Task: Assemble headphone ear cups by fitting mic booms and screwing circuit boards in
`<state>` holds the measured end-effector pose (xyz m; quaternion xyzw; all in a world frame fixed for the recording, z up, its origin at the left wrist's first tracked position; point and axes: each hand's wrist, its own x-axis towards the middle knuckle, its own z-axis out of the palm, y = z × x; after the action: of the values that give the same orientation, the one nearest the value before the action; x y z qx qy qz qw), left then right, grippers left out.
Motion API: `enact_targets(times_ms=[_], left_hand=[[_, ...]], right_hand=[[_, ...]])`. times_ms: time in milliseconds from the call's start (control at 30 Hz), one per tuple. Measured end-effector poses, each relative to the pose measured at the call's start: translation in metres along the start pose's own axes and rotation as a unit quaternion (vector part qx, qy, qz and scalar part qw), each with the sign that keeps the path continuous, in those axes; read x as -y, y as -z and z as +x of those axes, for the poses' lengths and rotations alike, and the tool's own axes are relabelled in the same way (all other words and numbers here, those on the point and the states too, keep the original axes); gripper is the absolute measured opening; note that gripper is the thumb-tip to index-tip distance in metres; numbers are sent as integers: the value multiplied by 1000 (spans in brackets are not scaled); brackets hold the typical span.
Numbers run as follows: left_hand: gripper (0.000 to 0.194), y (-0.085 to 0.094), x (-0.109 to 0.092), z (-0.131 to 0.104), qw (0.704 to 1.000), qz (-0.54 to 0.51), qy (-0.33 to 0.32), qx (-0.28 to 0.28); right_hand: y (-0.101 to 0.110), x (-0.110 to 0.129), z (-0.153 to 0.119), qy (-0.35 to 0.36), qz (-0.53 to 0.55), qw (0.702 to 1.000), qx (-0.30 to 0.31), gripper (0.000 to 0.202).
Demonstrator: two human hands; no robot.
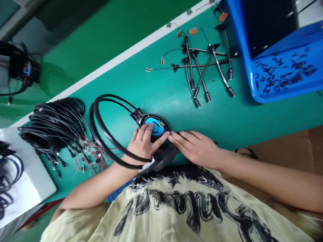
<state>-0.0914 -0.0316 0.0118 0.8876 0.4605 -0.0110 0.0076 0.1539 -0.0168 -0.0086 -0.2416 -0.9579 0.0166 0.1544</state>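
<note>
A green counter [156, 87] carries a blue bin [285, 80], a bundle of black cables [55, 124] and loose microphone booms [207, 70]. At its near edge lies a black headset [111, 134], its open earcup [155, 126] showing a blue inside; no writing is readable. The left hand [142, 144] rests on that earcup, fingers spread, loosely gripping. The right hand [196, 146] lies flat beside it, fingertips touching the cup.

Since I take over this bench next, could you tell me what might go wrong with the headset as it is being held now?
1. The left hand presses on the open ear cup, so its exposed blue insert and small board might get knocked.
2. The headband loops over the left wrist near the cable bundle, whose loose wire ends could snag.
3. The right hand lies flat at the table edge, so the headset may slip off.
</note>
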Motion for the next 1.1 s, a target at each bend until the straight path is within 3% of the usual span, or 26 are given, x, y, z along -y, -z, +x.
enact_targets(times_ms=[167,433,567,733,1000,1100], left_hand=[[55,9,-4,2,999,-29,20,34],[54,9,17,-10,995,-80,-27,55],[59,16,22,-11,990,-104,-61,79],[53,27,24,-6,980,-145,-87,107],[48,22,20,-6,983,-148,-68,81],[48,13,15,-11,992,-109,-49,32]], right_hand=[[1,-6,2,26,13,1000,2,36],[-2,-16,0,14,64,998,-10,38],[-1,-12,3,-14,70,997,4,32],[4,-4,8,-61,78,995,2,24],[-1,-12,8,-30,99,995,-16,24],[-1,-17,5,-25,110,994,3,27]])
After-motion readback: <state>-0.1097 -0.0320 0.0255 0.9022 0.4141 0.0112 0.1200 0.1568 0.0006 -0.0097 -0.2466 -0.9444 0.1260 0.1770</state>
